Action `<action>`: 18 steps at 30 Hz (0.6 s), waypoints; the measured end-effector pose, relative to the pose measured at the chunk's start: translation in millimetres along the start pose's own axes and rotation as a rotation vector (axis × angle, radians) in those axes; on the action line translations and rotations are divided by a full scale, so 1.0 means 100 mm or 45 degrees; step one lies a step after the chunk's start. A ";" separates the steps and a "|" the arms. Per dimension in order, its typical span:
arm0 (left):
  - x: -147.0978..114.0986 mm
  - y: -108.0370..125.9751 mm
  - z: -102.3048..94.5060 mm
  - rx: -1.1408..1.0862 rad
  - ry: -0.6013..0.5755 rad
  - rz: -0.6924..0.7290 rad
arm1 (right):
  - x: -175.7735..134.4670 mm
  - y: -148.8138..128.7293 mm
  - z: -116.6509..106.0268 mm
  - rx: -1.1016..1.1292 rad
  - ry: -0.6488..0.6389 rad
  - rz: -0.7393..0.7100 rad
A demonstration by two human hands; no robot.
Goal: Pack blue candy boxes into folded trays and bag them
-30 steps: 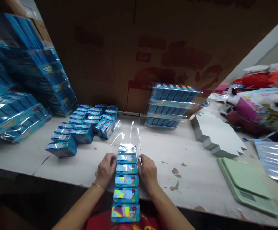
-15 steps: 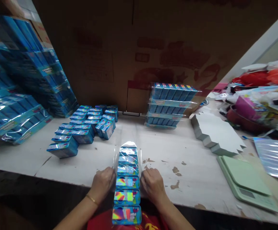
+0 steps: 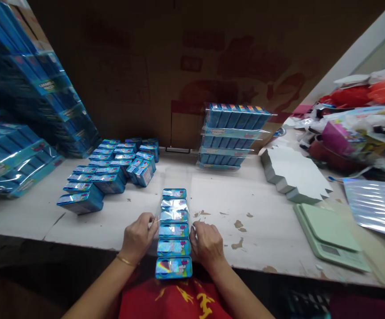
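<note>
A row of several small blue boxes [image 3: 174,231] lies inside a clear plastic bag [image 3: 177,177] in front of me, its near end by the table edge. My left hand [image 3: 140,237] is at the left side of the row, fingers curled and pinching the bag's edge. On the opposite side, my right hand [image 3: 208,241] is closed with thumb and fingers at the bag's right edge. The film between the fingers is thin and hard to make out. Loose blue boxes [image 3: 109,181] stand grouped to the left.
Wrapped box packs [image 3: 227,137] are stacked against a large cardboard carton [image 3: 129,88]. More wrapped packs [image 3: 56,97] rise at the left. To the right are a pile of white cut card [image 3: 295,170], a pale green scale [image 3: 332,235], silvery sheets [image 3: 375,204] and assorted bags [image 3: 355,133].
The row of boxes has shifted away from my body, its near end now closer to the table edge. Both hands stay at its sides. The view has shifted slightly.
</note>
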State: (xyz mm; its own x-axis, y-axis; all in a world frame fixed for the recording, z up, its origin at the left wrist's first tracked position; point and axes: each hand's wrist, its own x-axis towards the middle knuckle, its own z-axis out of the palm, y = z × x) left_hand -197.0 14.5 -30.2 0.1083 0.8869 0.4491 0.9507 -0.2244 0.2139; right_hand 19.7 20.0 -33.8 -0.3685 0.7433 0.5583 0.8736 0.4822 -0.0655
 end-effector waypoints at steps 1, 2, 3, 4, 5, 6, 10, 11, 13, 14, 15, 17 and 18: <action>0.04 -0.02 0.00 -0.015 0.044 0.029 | 0.05 0.00 0.01 0.008 0.019 -0.034; 0.06 -0.03 -0.01 -0.035 0.070 0.067 | 0.08 0.01 0.00 0.019 0.031 -0.064; 0.07 -0.03 -0.03 -0.064 0.083 0.109 | 0.10 0.01 -0.01 0.028 0.041 -0.084; 0.06 -0.03 -0.05 -0.099 0.093 0.147 | 0.11 0.01 -0.04 0.040 0.047 -0.099; 0.03 -0.02 -0.08 -0.133 0.107 0.177 | 0.11 0.01 -0.07 0.058 0.046 -0.112; 0.00 -0.01 -0.10 -0.164 0.122 0.204 | 0.09 0.01 -0.09 0.086 0.039 -0.129; -0.15 0.04 -0.14 -0.234 0.129 0.258 | -0.03 0.02 -0.12 0.246 0.057 -0.173; -0.16 0.05 -0.14 -0.232 0.129 0.250 | -0.06 0.02 -0.10 0.248 0.099 -0.166; -0.15 0.07 -0.13 -0.209 0.150 0.234 | -0.08 0.04 -0.07 0.191 0.156 -0.156; -0.12 0.07 -0.14 -0.200 0.159 0.234 | -0.08 0.05 -0.06 0.151 0.161 -0.168; -0.09 0.08 -0.15 -0.198 0.156 0.237 | -0.07 0.06 -0.05 0.118 0.158 -0.192; -0.03 0.10 -0.19 -0.205 0.107 0.244 | -0.04 0.08 -0.04 0.096 0.161 -0.256; 0.00 0.11 -0.21 -0.204 0.073 0.243 | -0.03 0.08 -0.05 0.111 0.180 -0.272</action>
State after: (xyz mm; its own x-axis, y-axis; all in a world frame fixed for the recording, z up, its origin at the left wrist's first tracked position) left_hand -193.0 3.6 -9.5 0.2607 0.7989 0.5421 0.8559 -0.4510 0.2530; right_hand 29.8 19.5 -32.2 -0.4882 0.5513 0.6766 0.7477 0.6640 -0.0015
